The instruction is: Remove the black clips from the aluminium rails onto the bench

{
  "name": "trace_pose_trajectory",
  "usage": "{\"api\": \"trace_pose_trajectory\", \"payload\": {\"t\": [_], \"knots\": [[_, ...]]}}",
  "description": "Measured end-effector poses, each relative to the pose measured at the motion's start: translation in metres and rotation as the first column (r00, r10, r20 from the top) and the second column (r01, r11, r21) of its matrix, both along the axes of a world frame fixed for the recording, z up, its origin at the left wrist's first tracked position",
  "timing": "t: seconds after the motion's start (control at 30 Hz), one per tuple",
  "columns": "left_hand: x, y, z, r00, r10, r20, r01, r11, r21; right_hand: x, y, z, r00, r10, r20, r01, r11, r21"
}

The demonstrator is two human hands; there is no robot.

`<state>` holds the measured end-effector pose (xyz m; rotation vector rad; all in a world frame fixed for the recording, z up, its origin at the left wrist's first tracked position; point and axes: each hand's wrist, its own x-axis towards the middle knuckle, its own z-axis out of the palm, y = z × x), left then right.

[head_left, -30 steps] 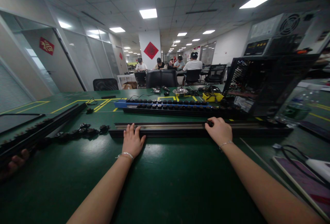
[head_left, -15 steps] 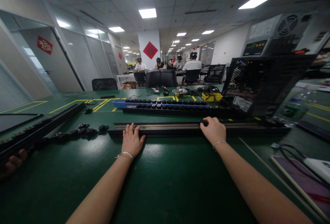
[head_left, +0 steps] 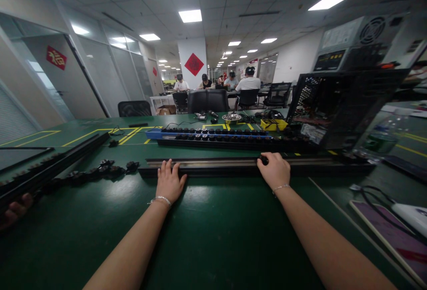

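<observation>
A long black rail with a metal channel [head_left: 227,164] lies across the green table in front of me. My left hand [head_left: 169,180] rests flat on its left end with the fingers stretched out. My right hand [head_left: 274,170] is curled on the rail farther right, with its fingers pinched on a small black part [head_left: 263,160] that sits in the channel. Behind this rail lies a second black strip [head_left: 230,140] lined with several black knobs, next to a blue strip [head_left: 156,134].
Loose black parts [head_left: 106,169] lie left of the rail. Long black rails [head_left: 50,167] run along the left, where another person's fingers [head_left: 15,208] show. An open computer case [head_left: 343,103] stands at the right, a yellow tray [head_left: 274,124] and metal bowl [head_left: 232,117] behind. People sit at far tables.
My right hand has slid a little to the left along the rail with the small black part. The left hand has stayed in place.
</observation>
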<state>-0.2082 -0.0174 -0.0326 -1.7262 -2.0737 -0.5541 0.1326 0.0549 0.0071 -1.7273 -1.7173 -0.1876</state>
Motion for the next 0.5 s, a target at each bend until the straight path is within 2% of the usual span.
{"api": "trace_pose_trajectory", "payload": {"t": [0.5], "knots": [[0.002,-0.001,0.003,1.0,0.022,-0.008,-0.022,0.999,-0.028,-0.013,0.0,-0.012,0.99,0.141,-0.011,-0.139,0.985,0.104]]}}
